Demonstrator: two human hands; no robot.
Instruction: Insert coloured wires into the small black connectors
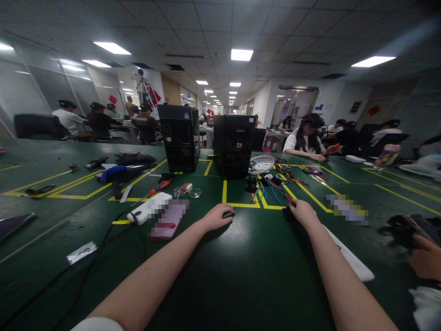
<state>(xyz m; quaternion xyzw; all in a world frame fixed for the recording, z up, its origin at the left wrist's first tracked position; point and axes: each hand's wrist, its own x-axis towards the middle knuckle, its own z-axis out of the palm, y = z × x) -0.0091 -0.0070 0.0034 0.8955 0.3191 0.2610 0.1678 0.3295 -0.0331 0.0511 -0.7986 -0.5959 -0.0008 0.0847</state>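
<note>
We noted two black computer towers (179, 137) (234, 146) upright, side by side, on the green table (241, 276). A white basket (262, 163) sat just right of them, and a red-handled screwdriver (159, 187) lay to their left. A seated person (306, 140) worked across the table.

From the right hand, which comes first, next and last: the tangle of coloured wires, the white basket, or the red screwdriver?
Measured from the right hand in the head view:
1. Coloured wires: just beyond the hand, slightly to its left.
2. White basket: farther back, beside the right black computer tower.
3. Red screwdriver: far across on the left, past the left hand.
</note>
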